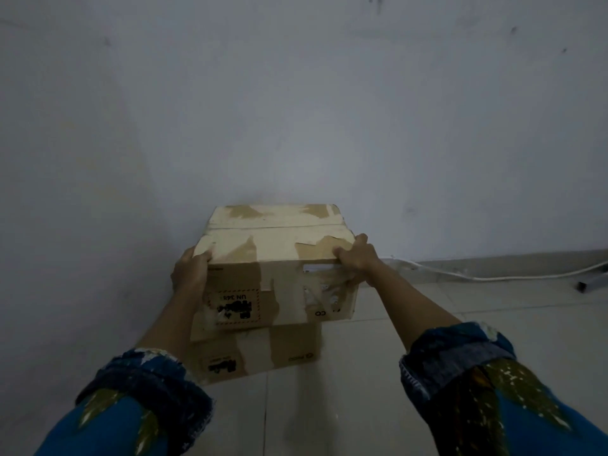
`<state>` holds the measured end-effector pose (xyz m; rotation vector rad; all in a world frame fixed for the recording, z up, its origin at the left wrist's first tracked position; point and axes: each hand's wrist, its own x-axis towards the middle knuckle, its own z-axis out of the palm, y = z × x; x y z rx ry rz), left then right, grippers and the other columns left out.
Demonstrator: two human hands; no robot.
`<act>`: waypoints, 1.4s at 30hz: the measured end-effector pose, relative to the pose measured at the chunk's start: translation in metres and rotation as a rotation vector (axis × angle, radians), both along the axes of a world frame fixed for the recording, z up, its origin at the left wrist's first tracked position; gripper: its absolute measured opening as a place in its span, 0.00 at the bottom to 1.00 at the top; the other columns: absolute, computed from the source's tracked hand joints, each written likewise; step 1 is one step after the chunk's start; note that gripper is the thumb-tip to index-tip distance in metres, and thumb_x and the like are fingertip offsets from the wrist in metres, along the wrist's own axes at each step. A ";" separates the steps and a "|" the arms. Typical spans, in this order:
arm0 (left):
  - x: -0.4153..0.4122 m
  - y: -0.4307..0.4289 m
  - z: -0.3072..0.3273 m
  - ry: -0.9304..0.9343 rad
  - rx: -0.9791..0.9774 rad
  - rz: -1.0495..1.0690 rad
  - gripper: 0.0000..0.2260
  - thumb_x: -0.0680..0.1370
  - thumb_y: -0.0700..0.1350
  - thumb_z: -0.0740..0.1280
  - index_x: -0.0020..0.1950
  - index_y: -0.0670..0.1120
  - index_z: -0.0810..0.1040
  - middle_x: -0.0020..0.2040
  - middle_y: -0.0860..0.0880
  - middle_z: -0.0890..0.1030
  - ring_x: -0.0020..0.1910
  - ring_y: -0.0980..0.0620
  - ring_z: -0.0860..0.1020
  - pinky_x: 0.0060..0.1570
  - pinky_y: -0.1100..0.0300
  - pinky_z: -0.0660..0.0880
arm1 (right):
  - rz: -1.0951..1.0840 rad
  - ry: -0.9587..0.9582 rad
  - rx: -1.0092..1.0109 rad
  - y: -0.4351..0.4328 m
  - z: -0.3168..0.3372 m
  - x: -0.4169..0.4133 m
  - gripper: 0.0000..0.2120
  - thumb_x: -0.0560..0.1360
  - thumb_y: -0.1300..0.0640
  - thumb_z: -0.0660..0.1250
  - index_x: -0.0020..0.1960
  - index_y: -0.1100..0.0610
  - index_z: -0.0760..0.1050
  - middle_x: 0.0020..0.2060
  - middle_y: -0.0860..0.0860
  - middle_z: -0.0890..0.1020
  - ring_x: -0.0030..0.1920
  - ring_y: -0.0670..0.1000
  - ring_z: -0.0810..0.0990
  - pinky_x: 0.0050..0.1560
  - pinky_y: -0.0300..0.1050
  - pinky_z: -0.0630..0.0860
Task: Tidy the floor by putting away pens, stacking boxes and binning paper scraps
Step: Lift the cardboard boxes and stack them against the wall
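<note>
- Cardboard, patched with torn brown tape: the upper box [276, 258] is gripped at its two near top corners; the left hand [189, 274] curls its fingers [202, 256] over the left corner, and the right hand [357, 258] wraps the right corner with its fingertips on the lid.
- Beyond the fingertips, the box's far edge lies close to the grey wall [296, 110]; whether the two touch cannot be told; open tiled floor [345, 416] spreads to the right of the right fingers, while the wall closes in left of the left fingers.
- Below the fingers, a lower box [263, 353] sits on the floor; the upper box is directly above it and juts out past its right side; whether the two are in contact cannot be told.
- Both boxes are shut, flaps down; their contents are hidden.
- Pale tiles cover the floor; right of the right fingers a white cable [460, 274] runs along the skirting towards a metal bar [592, 281] at the frame's edge.
</note>
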<state>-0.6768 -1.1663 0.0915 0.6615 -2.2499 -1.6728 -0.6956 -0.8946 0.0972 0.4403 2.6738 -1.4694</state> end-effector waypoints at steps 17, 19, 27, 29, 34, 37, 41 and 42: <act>-0.013 -0.040 -0.059 0.116 -0.220 0.324 0.17 0.83 0.43 0.53 0.70 0.40 0.69 0.63 0.33 0.75 0.60 0.33 0.74 0.55 0.45 0.71 | 0.089 0.027 0.011 -0.077 -0.031 -0.042 0.30 0.79 0.54 0.60 0.75 0.62 0.51 0.72 0.63 0.57 0.71 0.63 0.63 0.67 0.54 0.66; -0.017 -0.040 -0.063 0.133 -0.252 0.350 0.16 0.83 0.42 0.53 0.69 0.39 0.70 0.61 0.31 0.76 0.57 0.32 0.75 0.51 0.44 0.72 | 0.089 0.035 0.005 -0.078 -0.031 -0.043 0.30 0.79 0.53 0.61 0.74 0.62 0.52 0.71 0.63 0.58 0.70 0.63 0.64 0.67 0.54 0.66; -0.033 -0.049 -0.062 0.075 -0.280 0.273 0.17 0.83 0.42 0.51 0.69 0.38 0.68 0.62 0.31 0.74 0.58 0.33 0.74 0.51 0.45 0.71 | 0.059 0.046 -0.017 -0.083 -0.035 -0.042 0.28 0.79 0.52 0.60 0.73 0.61 0.54 0.70 0.62 0.60 0.69 0.63 0.64 0.68 0.56 0.65; -0.034 -0.050 -0.062 0.040 -0.292 0.270 0.17 0.83 0.43 0.51 0.69 0.38 0.67 0.63 0.32 0.73 0.59 0.33 0.73 0.52 0.44 0.71 | 0.073 0.027 -0.012 -0.083 -0.036 -0.041 0.29 0.80 0.51 0.59 0.74 0.60 0.52 0.71 0.63 0.60 0.70 0.64 0.64 0.69 0.56 0.65; -0.039 -0.045 -0.050 -0.046 -0.343 0.370 0.19 0.80 0.38 0.56 0.72 0.39 0.64 0.73 0.38 0.62 0.70 0.36 0.64 0.68 0.42 0.60 | 0.113 -0.076 0.125 -0.071 -0.032 -0.036 0.31 0.80 0.45 0.55 0.76 0.58 0.49 0.73 0.62 0.58 0.72 0.65 0.60 0.71 0.59 0.62; -0.034 -0.020 -0.036 0.098 -0.559 0.363 0.24 0.75 0.31 0.59 0.71 0.40 0.65 0.76 0.41 0.59 0.74 0.39 0.57 0.73 0.45 0.49 | 0.069 -0.068 0.238 -0.047 -0.027 -0.028 0.30 0.81 0.45 0.51 0.77 0.57 0.46 0.75 0.60 0.53 0.75 0.64 0.52 0.72 0.58 0.56; -0.035 0.042 -0.016 0.270 -0.765 0.167 0.25 0.70 0.30 0.61 0.67 0.40 0.71 0.73 0.41 0.65 0.72 0.38 0.61 0.70 0.42 0.54 | 0.016 -0.073 0.403 -0.002 -0.019 -0.012 0.31 0.81 0.44 0.49 0.77 0.56 0.41 0.76 0.58 0.47 0.75 0.64 0.46 0.72 0.61 0.53; -0.036 0.061 -0.012 0.309 -0.797 0.100 0.25 0.69 0.30 0.62 0.66 0.41 0.72 0.73 0.41 0.66 0.71 0.37 0.63 0.69 0.43 0.56 | 0.002 -0.077 0.431 0.012 -0.016 -0.007 0.32 0.81 0.44 0.49 0.77 0.55 0.40 0.77 0.57 0.46 0.75 0.64 0.45 0.72 0.62 0.53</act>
